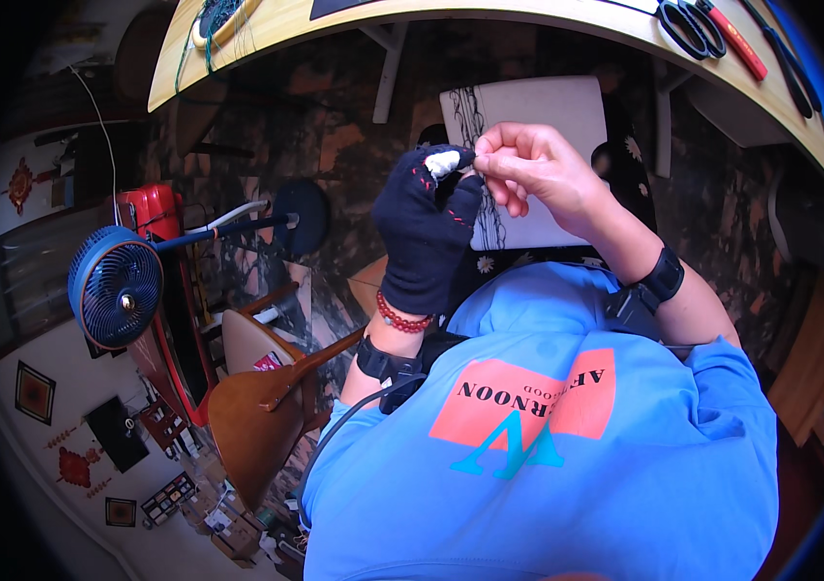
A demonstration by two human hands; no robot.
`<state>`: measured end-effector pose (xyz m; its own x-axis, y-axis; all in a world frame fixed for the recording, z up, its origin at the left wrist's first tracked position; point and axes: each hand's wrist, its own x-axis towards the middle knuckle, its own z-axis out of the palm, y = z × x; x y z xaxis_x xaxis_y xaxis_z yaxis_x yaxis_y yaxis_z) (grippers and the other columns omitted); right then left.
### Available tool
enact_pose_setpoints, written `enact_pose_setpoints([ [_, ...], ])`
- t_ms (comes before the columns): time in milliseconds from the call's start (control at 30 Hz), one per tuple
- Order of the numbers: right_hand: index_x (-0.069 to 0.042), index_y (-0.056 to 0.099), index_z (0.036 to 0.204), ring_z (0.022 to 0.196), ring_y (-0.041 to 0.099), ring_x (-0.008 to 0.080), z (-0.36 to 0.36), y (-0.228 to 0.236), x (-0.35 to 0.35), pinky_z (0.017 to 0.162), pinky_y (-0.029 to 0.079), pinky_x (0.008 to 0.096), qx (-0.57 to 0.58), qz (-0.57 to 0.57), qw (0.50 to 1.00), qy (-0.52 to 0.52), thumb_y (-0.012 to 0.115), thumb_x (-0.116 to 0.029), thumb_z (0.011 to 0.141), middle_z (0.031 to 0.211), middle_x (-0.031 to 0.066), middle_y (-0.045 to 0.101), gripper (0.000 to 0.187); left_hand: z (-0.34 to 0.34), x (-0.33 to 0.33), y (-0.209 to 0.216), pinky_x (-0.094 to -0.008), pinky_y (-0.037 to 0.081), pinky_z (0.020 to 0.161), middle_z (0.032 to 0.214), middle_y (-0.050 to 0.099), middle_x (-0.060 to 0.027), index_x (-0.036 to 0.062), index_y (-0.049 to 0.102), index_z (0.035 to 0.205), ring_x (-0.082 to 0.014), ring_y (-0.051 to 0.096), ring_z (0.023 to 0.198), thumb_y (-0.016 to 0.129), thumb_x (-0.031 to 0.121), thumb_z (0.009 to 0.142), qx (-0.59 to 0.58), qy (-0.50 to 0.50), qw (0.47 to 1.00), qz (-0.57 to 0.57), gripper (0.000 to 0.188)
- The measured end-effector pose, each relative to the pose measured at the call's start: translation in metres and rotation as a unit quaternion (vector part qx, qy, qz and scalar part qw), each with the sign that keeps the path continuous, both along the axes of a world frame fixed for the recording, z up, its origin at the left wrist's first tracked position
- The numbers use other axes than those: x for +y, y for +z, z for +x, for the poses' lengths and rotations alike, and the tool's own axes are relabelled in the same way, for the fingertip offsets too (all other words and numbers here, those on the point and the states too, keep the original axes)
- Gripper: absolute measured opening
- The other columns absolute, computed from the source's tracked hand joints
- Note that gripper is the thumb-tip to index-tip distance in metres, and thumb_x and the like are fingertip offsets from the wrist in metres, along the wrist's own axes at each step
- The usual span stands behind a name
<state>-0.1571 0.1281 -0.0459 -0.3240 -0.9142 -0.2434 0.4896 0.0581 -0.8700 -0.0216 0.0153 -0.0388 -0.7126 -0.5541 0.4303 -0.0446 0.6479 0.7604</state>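
Observation:
My left hand point(428, 218) wears a black glove with small red stitches, and a white wrapping point(442, 163) covers part of one finger. Its thumb and fingertips are closed together at the upper right of the glove. Bare and bent at the knuckles, my right hand point(540, 170) pinches thumb against forefinger right at the gloved fingertips. Whatever lies between the two hands is too small to make out. Below them is a pale flat board point(538, 107), with a band of dark, wavy lines point(468, 114) along its left side.
Ahead curves a wooden table point(528, 21) holding black-handled scissors point(688, 29), a red-handled tool point(736, 44) and a tray of dark threads point(221, 19). To the left stand a blue fan point(117, 286), a red case point(155, 208) and a brown wooden chair point(257, 426).

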Motion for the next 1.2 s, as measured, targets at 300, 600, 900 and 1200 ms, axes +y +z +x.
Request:
enact_pose_setpoints([
  [300, -0.004, 0.064, 0.094, 0.052, 0.057, 0.0059, -0.002, 0.0, -0.001, 0.048, 0.045, 0.0189, -0.015, 0.02, 1.0, -0.003, 0.065, -0.021, 0.093, 0.065, 0.0014, 0.062, 0.017, 0.0, -0.003, -0.001, -0.0266, 0.052, 0.073, 0.087, 0.068, -0.0072, 0.0026, 0.07, 0.097, -0.016, 0.068, 0.082, 0.074, 0.001, 0.081, 0.001, 0.002, 0.998, -0.061, 0.016],
  [600, -0.002, 0.065, 0.097, 0.061, 0.058, 0.0063, -0.003, -0.003, 0.0, 0.053, 0.047, 0.0226, 0.201, 0.002, 0.98, 0.004, 0.063, -0.011, 0.095, 0.069, 0.0, 0.062, 0.009, 0.003, -0.008, 0.008, -0.0248, 0.05, 0.069, 0.084, 0.066, -0.0036, 0.0024, 0.067, 0.095, -0.0099, 0.062, 0.075, 0.073, 0.005, 0.085, -0.064, 0.009, 0.995, 0.081, 0.011],
  [900, -0.007, 0.068, 0.097, 0.061, 0.047, 0.0025, -0.01, -0.002, -0.004, 0.058, 0.035, 0.0193, -0.059, -0.008, 0.998, 0.009, 0.062, -0.017, 0.094, 0.068, -0.0066, 0.056, 0.012, 0.001, -0.009, 0.01, -0.0244, 0.049, 0.068, 0.082, 0.068, -0.0019, 0.0012, 0.068, 0.095, -0.0085, 0.062, 0.073, 0.068, 0.006, 0.088, -0.078, 0.003, 0.961, 0.264, 0.009],
  [1200, -0.006, 0.068, 0.099, 0.057, 0.039, 0.0033, -0.003, -0.012, -0.011, 0.055, 0.03, 0.0197, -0.166, -0.047, 0.985, -0.011, 0.063, -0.017, 0.092, 0.064, -0.0084, 0.049, 0.013, 0.001, -0.013, 0.012, -0.023, 0.049, 0.065, 0.081, 0.068, -0.0011, 0.0011, 0.068, 0.095, -0.0078, 0.062, 0.07, 0.066, 0.008, 0.09, -0.069, -0.007, 0.938, 0.339, 0.008],
])
